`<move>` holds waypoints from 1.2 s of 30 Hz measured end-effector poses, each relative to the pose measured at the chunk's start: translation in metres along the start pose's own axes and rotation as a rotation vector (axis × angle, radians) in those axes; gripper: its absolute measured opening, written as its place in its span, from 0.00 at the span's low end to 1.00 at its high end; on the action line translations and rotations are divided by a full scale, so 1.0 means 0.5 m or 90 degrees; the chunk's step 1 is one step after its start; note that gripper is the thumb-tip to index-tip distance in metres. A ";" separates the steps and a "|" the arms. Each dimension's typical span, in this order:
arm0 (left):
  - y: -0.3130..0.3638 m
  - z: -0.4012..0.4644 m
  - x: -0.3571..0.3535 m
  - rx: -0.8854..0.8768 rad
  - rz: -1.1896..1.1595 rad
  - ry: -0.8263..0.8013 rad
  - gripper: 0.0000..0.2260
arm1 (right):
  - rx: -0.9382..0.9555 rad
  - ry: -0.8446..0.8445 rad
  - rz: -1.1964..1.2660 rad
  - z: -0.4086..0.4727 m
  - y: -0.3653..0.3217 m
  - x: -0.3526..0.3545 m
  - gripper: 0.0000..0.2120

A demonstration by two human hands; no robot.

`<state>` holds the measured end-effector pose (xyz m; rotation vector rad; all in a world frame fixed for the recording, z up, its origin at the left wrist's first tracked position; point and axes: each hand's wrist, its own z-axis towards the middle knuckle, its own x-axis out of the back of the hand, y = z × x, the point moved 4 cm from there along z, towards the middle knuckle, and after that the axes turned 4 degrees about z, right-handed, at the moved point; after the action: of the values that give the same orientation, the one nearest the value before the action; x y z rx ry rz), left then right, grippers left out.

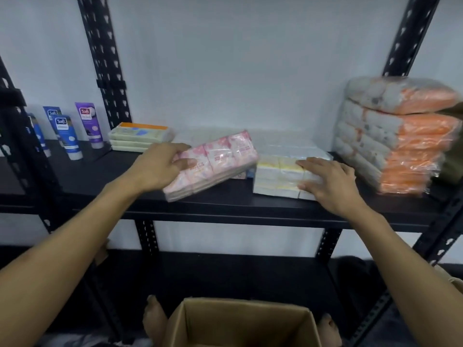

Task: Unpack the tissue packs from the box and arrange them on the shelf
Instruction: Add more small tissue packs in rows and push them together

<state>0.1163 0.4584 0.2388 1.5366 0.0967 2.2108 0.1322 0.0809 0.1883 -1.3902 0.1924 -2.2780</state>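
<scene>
Head view: left hand (160, 166) grips the pink tissue pack (215, 161) by its left end, tilted, near edge on the shelf (100, 181); right hand (328, 184) lies flat, fingers straight, on the yellow tissue pack (278, 176) just right of it. Seems mid-task: orange packs (411, 146) stacked far right, cream packs (140, 139) far left, and the box (240, 321) below is open, contents not visible. Only legible writing: "Safi" on the tubes (67, 136) at left; pack print is too blurred.
</scene>
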 end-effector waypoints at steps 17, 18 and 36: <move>-0.033 0.114 -0.026 -0.001 0.039 -0.259 0.21 | 0.026 -0.011 0.123 0.001 0.016 0.021 0.22; -0.021 0.110 -0.037 -0.009 0.054 -0.203 0.20 | 0.023 -0.019 0.122 -0.001 0.011 0.024 0.22; 0.050 0.134 -0.129 0.044 0.144 0.055 0.31 | -0.096 -0.084 -0.068 0.160 -0.058 -0.042 0.31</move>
<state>0.1872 0.3976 0.2150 1.5555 0.0264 2.4750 0.2007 0.1257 0.2196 -1.6580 0.2570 -2.2863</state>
